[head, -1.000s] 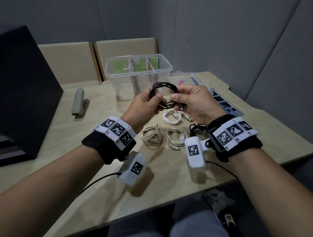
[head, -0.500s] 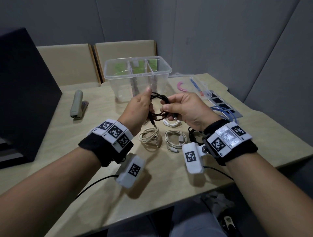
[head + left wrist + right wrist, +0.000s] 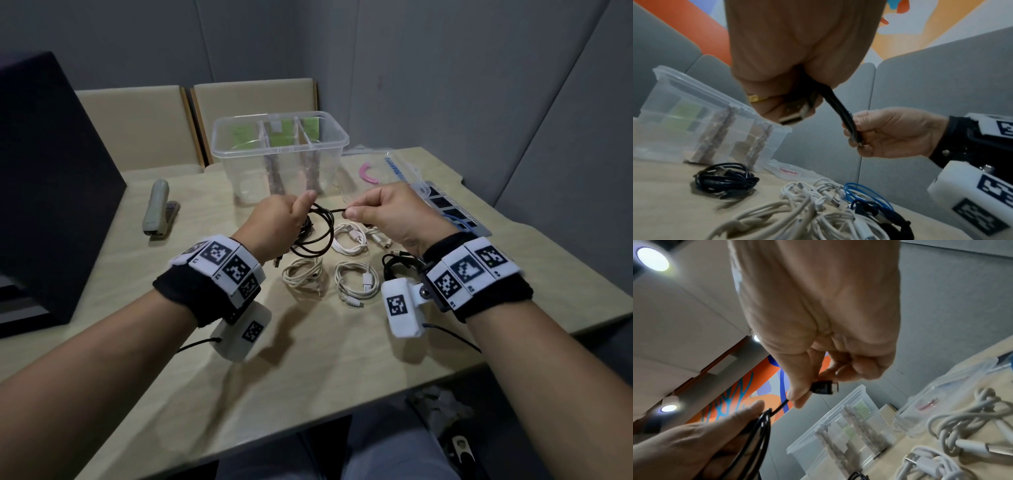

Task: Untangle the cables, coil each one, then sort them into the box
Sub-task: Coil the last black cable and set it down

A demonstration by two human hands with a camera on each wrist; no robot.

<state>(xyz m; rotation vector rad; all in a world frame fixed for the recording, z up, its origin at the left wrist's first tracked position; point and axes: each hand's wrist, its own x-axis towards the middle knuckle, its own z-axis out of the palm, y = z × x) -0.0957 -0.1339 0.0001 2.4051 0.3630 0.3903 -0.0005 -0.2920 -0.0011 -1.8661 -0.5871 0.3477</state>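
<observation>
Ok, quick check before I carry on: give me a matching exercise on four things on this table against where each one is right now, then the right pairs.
Things:
1. black cable
2. clear box
3. stapler
4. beige coil

Places:
A. on the table to the left, near the dark block
B. lying on the table in front of the left wrist, beside a white coil
C. held between the left hand and the right hand
D. standing at the far side of the table, behind both hands

Pairs: 1-C, 2-D, 3-A, 4-B
</observation>
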